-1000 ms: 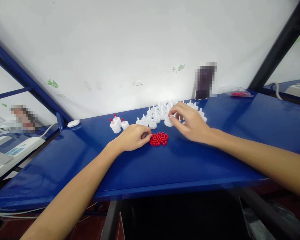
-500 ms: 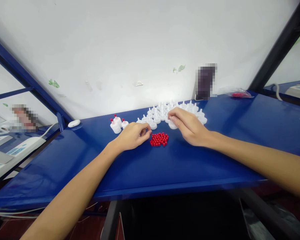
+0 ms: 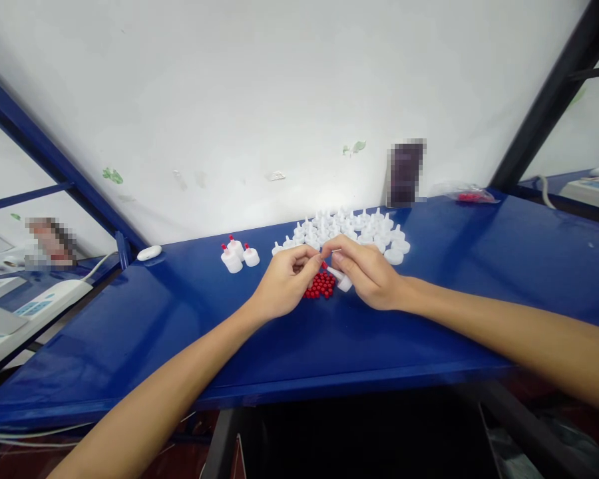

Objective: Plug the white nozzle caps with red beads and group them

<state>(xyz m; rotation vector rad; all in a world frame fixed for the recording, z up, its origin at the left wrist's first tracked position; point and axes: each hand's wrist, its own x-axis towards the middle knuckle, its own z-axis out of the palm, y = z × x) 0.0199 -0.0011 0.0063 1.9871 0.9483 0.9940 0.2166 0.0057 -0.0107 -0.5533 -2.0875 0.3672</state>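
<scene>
My right hand [image 3: 368, 274] grips a white nozzle cap [image 3: 344, 282], tilted with its thin spout pointing left and up. At the spout's end sits a small red tip cap [image 3: 324, 265], and the closed fingers of my left hand [image 3: 284, 283] pinch at it. Both hands' fingertips meet there, just above a cluster of loose red tip caps [image 3: 320, 287] on the table. Behind my hands stand many upright white nozzle caps [image 3: 397, 247]. Three white nozzle caps with red tips [image 3: 232, 261] stand together to the left.
The blue table [image 3: 180, 332] runs up to a white wall. A blurred dark phone-like object [image 3: 405, 174] leans on the wall. A clear bag with red pieces [image 3: 472, 196] lies at the back right; a white oval case [image 3: 149, 253] lies at the left. Blue posts rise at the left.
My right hand has brought a white nozzle cap from the group toward the left and nearer me. My left hand has moved right with a red tip cap, which now meets the spout.
</scene>
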